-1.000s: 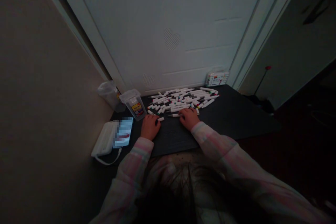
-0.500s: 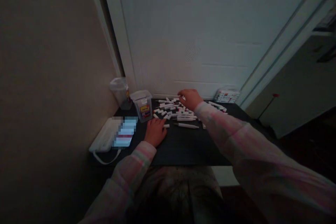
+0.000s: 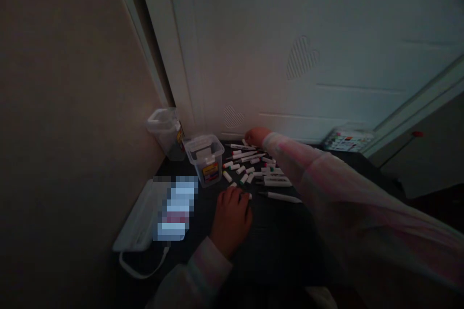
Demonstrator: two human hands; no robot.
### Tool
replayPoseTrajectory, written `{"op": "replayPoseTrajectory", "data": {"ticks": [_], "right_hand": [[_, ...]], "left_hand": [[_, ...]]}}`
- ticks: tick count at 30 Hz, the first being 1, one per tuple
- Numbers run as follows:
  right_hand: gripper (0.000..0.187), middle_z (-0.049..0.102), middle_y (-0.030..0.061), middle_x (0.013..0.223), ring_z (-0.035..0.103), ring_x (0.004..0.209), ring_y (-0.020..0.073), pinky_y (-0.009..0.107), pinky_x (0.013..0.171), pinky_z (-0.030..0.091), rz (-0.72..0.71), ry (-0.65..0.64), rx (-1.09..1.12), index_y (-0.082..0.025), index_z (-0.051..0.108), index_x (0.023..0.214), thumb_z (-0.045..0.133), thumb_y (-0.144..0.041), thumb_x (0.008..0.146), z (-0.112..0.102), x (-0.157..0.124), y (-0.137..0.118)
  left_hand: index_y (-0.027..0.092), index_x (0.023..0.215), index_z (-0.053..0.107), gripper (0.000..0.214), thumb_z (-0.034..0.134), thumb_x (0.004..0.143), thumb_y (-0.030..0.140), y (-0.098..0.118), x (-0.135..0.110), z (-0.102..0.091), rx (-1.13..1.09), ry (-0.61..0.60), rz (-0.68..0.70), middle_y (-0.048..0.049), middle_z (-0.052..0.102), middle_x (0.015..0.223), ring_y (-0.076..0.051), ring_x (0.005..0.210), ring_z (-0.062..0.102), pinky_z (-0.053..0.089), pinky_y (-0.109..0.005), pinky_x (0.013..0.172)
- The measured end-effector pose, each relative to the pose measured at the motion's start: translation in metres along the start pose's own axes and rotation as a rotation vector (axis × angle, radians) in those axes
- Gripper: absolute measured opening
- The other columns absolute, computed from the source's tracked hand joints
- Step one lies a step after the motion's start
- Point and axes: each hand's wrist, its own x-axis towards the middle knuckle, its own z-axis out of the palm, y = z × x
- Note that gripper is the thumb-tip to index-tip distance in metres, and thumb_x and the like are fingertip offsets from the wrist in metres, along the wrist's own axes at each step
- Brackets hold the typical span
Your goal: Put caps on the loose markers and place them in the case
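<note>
Across the dark table lie many white markers (image 3: 281,197), uncapped ones among them, and small loose marker caps (image 3: 227,176) with coloured ends. My left hand (image 3: 232,219) rests palm down in front of them, fingers spread and slightly bent, its fingertips beside white caps. At the back of the pile, my right hand (image 3: 258,136) reaches down near the door, with its fingers drawn together by a small white piece; whether they grip it is hidden. The right sleeve covers part of the markers. A clear plastic box (image 3: 206,154) with a yellow label stands left of the pile.
Another clear container (image 3: 167,130) stands at the back left against the wall. A lit phone (image 3: 177,207) and a white case (image 3: 137,222) with a cable lie at the left. A clear box of coloured items (image 3: 348,139) sits at the back right, by the white door (image 3: 253,58).
The view has shifted closer and to the left. My right hand has moved farther back over the pile and its fingers have lowered. My left hand stays on the table.
</note>
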Motion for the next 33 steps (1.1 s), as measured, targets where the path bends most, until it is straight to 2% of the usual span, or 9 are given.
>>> {"op": "replayPoseTrajectory", "data": {"ticks": [9,12,15,18,21,23,25,28,33], "right_hand": [[0.021,0.060,0.0056,0.101,0.058,0.089,0.0153,0.035,0.079,0.048,-0.048,-0.124,-0.020,-0.016,0.058,0.097,0.050,-0.031,0.086,0.015,0.026,-0.019],[0.021,0.062,0.0053,0.094,0.059,0.084,0.0149,0.034,0.076,0.047,-0.046,-0.100,0.011,-0.015,0.060,0.092,0.053,-0.032,0.084,0.013,0.028,-0.021],[0.014,0.066,0.0071,0.082,0.060,0.077,0.0169,0.029,0.068,0.044,-0.066,-0.021,0.082,-0.015,0.065,0.080,0.060,-0.028,0.077,-0.002,0.021,-0.020],[0.016,0.065,0.0031,0.070,0.058,0.064,0.0143,0.024,0.057,0.038,-0.136,0.071,0.186,-0.018,0.067,0.083,0.057,-0.028,0.076,-0.031,-0.006,-0.018],[0.023,0.060,-0.0012,0.064,0.050,0.054,0.0090,0.021,0.052,0.034,-0.226,0.148,0.282,-0.017,0.065,0.089,0.055,-0.034,0.077,-0.059,-0.054,-0.016],[0.021,0.053,-0.0037,0.057,0.043,0.047,0.0067,0.020,0.049,0.032,-0.358,0.189,0.491,-0.014,0.064,0.086,0.058,-0.030,0.074,-0.067,-0.090,-0.017],[0.020,0.049,-0.0050,0.055,0.040,0.046,0.0060,0.019,0.048,0.031,-0.438,0.194,0.644,-0.014,0.063,0.085,0.060,-0.029,0.072,-0.067,-0.124,-0.018],[0.017,0.045,-0.0057,0.054,0.038,0.046,0.0062,0.019,0.045,0.030,-0.479,0.164,0.857,-0.014,0.061,0.083,0.061,-0.027,0.072,-0.060,-0.163,-0.020],[0.012,0.040,-0.0061,0.052,0.035,0.046,0.0061,0.020,0.044,0.028,-0.465,0.114,1.248,-0.015,0.057,0.074,0.063,-0.024,0.070,-0.048,-0.204,-0.027]], "left_hand": [[0.021,0.106,0.054,0.029,0.048,0.078,0.019,-0.001,-0.002,0.001,-0.043,-0.023,-0.031,-0.0078,0.058,0.107,-0.025,0.105,0.048,0.041,-0.045,0.089],[0.021,0.105,0.055,0.028,0.048,0.078,0.019,-0.001,-0.002,0.002,-0.048,-0.031,-0.026,-0.0078,0.058,0.106,-0.025,0.104,0.049,0.042,-0.045,0.089],[0.022,0.104,0.055,0.028,0.049,0.076,0.018,-0.002,-0.002,0.002,-0.045,-0.034,-0.036,-0.0076,0.059,0.106,-0.025,0.104,0.049,0.042,-0.045,0.089],[0.022,0.104,0.055,0.029,0.049,0.076,0.019,-0.002,-0.003,0.003,-0.036,-0.016,-0.030,-0.0082,0.059,0.106,-0.025,0.104,0.049,0.042,-0.045,0.088],[0.022,0.103,0.056,0.028,0.050,0.076,0.018,-0.003,-0.003,0.004,-0.029,0.005,-0.023,-0.0086,0.059,0.104,-0.025,0.103,0.050,0.042,-0.046,0.088],[0.022,0.103,0.056,0.028,0.050,0.076,0.018,-0.002,-0.002,0.004,-0.022,0.004,-0.023,-0.0082,0.059,0.103,-0.025,0.103,0.050,0.042,-0.046,0.087],[0.021,0.104,0.056,0.029,0.049,0.076,0.017,-0.002,-0.002,0.004,-0.016,-0.006,-0.021,-0.0078,0.059,0.104,-0.025,0.103,0.049,0.041,-0.045,0.088],[0.020,0.105,0.055,0.029,0.048,0.077,0.017,-0.001,-0.001,0.002,-0.009,-0.018,-0.006,-0.0072,0.058,0.104,-0.024,0.103,0.048,0.040,-0.044,0.089],[0.019,0.104,0.055,0.027,0.048,0.078,0.017,-0.003,0.001,0.002,0.036,-0.005,0.026,-0.0069,0.058,0.102,-0.024,0.103,0.048,0.039,-0.042,0.088]]}}
